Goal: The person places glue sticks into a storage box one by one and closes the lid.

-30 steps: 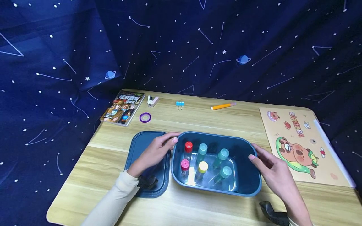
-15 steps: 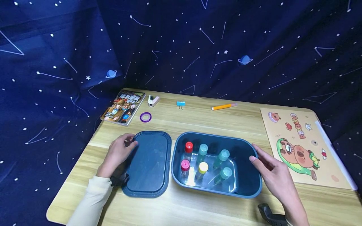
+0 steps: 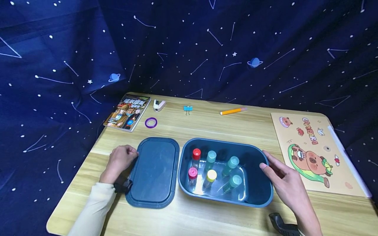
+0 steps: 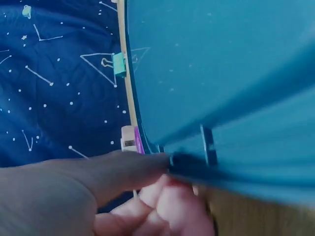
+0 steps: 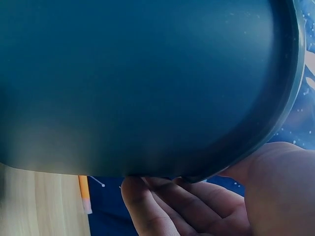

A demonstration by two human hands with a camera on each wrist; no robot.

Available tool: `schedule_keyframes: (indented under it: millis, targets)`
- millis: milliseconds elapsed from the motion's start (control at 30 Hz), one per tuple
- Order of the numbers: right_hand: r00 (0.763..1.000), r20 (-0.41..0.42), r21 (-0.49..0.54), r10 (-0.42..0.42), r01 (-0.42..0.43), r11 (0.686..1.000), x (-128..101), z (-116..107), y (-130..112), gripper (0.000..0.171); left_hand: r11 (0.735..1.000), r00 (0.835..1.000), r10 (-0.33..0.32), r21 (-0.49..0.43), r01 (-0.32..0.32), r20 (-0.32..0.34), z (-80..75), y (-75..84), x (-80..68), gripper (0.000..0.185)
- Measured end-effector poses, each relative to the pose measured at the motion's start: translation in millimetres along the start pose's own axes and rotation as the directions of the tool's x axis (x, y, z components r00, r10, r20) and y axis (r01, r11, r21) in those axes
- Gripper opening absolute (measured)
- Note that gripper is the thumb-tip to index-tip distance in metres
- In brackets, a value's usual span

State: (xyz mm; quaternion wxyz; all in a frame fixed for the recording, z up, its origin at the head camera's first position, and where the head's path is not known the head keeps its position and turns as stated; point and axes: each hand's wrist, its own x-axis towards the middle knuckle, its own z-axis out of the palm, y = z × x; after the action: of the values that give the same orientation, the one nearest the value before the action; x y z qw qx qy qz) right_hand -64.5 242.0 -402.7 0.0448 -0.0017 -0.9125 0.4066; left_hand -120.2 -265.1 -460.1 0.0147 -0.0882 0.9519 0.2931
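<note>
Blue plastic lid (image 3: 154,172) lies flat on the counter (image 3: 206,124) just left of the open bin (image 3: 257,193); the left hand (image 3: 119,161) has its grip curled on the lid's left edge — thumb on top, fingers tucked under (clearest from the left wrist); the right hand (image 3: 284,185) rests relaxed fingers under the bin's right rim, clasping nothing; six capped bottles (image 3: 211,160) stand inside.
</note>
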Motion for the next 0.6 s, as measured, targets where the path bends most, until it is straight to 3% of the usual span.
schedule_keyframes:
  millis: [167,233,300,333,400,500,567,600]
  targets:
    - [1.000,0.000,0.006,-0.001,0.001,1.000,0.2,-0.3,-0.1,0.051,0.997,0.999,0.032,-0.071,-0.033,-0.019,-5.9,3.8,1.2,0.014]
    - [1.000,0.002,0.011,-0.004,0.004,1.000,0.3,-0.3,-0.2,0.051,0.989,0.999,0.042,-0.145,-0.040,0.012,-10.2,5.3,1.5,0.019]
    - [1.000,0.004,0.016,-0.004,0.004,1.000,0.3,-0.1,-0.2,0.051,0.960,0.996,0.048,-0.280,-0.024,0.081,-15.0,5.8,1.1,0.027]
    - [1.000,0.005,0.017,-0.004,0.004,1.000,0.3,-0.1,-0.2,0.051,0.930,0.990,0.056,-0.367,-0.006,0.126,-17.3,5.7,0.6,0.031]
    - [1.000,0.007,0.018,-0.002,0.002,1.000,0.4,-0.2,-0.2,0.051,0.840,0.969,0.098,-0.541,0.041,0.225,-21.7,4.2,-1.5,0.040]
    - [1.000,0.007,0.016,0.001,-0.001,1.000,0.2,-0.4,0.1,0.051,0.667,0.914,0.201,-0.732,0.137,0.354,-27.4,0.8,-7.1,0.035]
    - [1.000,0.007,0.018,-0.002,0.001,1.000,0.1,-0.5,0.3,0.051,0.576,0.873,0.285,-0.798,0.174,0.397,-30.6,-0.7,-11.7,0.027]
    - [1.000,0.006,0.014,-0.003,0.003,1.000,0.0,-0.6,0.5,0.051,0.545,0.857,0.320,-0.818,0.182,0.404,-32.2,-0.2,-14.4,0.024]
